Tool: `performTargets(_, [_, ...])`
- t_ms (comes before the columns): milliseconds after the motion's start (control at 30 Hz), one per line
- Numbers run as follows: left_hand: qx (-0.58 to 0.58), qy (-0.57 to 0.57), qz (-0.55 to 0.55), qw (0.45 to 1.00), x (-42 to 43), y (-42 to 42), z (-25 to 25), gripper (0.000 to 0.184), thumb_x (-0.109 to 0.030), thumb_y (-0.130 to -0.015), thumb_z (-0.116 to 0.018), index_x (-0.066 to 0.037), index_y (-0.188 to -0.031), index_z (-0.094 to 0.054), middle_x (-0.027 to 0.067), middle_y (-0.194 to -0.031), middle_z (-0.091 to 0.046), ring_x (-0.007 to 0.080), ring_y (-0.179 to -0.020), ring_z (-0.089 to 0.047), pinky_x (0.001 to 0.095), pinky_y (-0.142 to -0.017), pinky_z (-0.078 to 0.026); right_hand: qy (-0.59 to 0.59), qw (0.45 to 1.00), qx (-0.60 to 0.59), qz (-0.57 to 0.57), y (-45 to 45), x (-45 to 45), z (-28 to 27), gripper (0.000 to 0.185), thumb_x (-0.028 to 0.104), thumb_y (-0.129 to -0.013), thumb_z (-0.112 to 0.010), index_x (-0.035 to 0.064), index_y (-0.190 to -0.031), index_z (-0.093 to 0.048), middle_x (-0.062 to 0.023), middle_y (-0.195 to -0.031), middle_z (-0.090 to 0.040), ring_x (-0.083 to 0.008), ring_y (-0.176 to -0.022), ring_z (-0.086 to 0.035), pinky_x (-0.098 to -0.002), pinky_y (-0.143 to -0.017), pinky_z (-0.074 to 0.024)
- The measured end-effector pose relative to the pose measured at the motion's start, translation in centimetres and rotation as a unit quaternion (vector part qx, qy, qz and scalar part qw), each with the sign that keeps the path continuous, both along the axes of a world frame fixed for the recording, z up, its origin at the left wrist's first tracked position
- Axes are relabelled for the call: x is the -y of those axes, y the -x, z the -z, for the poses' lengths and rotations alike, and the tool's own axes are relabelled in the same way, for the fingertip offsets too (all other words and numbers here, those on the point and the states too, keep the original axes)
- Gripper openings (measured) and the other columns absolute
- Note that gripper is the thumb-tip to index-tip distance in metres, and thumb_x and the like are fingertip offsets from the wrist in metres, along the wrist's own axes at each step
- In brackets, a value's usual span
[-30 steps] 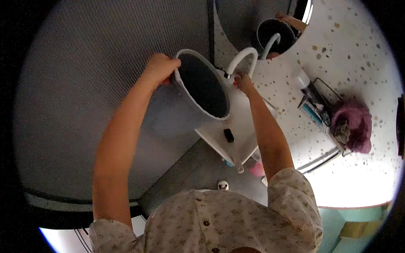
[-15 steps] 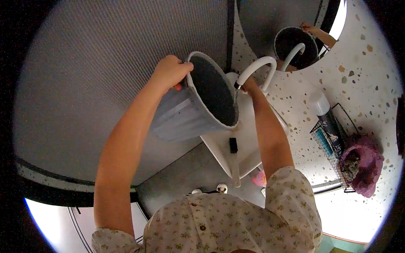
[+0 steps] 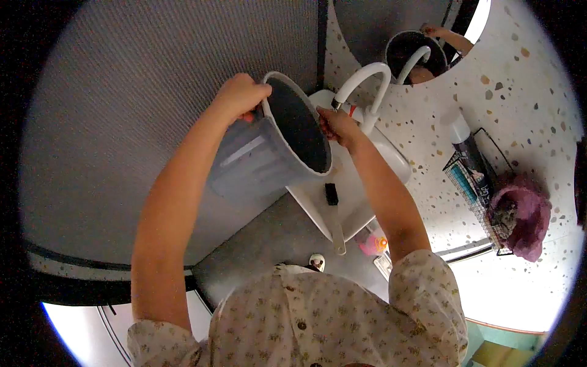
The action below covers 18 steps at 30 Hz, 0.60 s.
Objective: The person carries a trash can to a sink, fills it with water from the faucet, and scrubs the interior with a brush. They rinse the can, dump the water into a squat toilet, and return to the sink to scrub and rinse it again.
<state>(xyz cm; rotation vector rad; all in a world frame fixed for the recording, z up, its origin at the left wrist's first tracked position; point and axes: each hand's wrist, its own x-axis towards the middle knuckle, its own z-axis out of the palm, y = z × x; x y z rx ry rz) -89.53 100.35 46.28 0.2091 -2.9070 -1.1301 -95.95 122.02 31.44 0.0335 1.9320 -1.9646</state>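
A grey bucket (image 3: 257,159) with a pale rim and dark inside is tilted over the left side of the white sink (image 3: 361,196). My left hand (image 3: 244,98) is wrapped round its upper rim, thumb on top. On the far side of the opening, my right hand (image 3: 337,127) grips the rim with its fingers closed, just under the spout of the white curved faucet (image 3: 370,70). A brush (image 3: 333,217) with black bristles and a pale handle lies across the sink's front edge.
A wire basket (image 3: 468,183) on the speckled wall to the right holds a black spray can (image 3: 471,156) and a purple cloth (image 3: 529,217). Above the faucet is a round mirror (image 3: 367,37). A pink object (image 3: 370,244) sits below the sink; a ribbed grey panel (image 3: 153,92) stands at left.
My right hand has come away from the faucet base and moved left onto the bucket's rim. The bucket, still in my left hand, has shifted slightly within the view.
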Motion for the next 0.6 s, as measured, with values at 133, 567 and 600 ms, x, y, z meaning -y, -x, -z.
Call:
performTargets(133, [0.002,0.001,0.011,1.000,0.6,-0.2,0.2,0.035,-0.027,-0.070,-0.059,0.008,-0.068,-0.058,0.0144,-0.059,-0.055,0.0235,-0.043,-0.055,0.0340,-0.038,-0.043,-0.234,0.889,-0.392,-0.033,3.5,-0.9,5.4,0.028,0.027,-0.087,-0.056,0.0076,-0.067,-0.053,-0.0054,-0.056,-0.050,-0.0194,-0.050,-0.049,-0.0322,-0.045,-0.0374])
performTargets(567, [0.059,-0.057,0.045,0.996,0.6,-0.6,-0.2,0.027,-0.021,-0.070,-0.058,0.004,-0.062,-0.054,0.0085,-0.051,-0.044,0.0196,-0.039,-0.045,0.0346,-0.035,-0.035,-0.325,0.905,-0.212,-0.173,-0.5,-4.8,7.4,0.022,0.017,-0.085,-0.054,0.0084,-0.104,-0.062,-0.0080,-0.094,-0.064,-0.0241,-0.089,-0.058,-0.0371,-0.070,-0.0464])
performTargets(600, [0.066,-0.056,0.045,0.995,0.4,-0.4,0.2,0.026,-0.021,-0.070,-0.058,0.003,-0.062,-0.053,0.0076,-0.051,-0.043,0.0191,-0.041,-0.044,0.0344,-0.036,-0.035,-0.325,0.907,-0.207,-0.171,-2.1,-4.5,6.3,0.022,0.017,-0.085,-0.054,0.0084,-0.104,-0.062,-0.0080,-0.094,-0.064,-0.0241,-0.089,-0.058,-0.0371,-0.070,-0.0464])
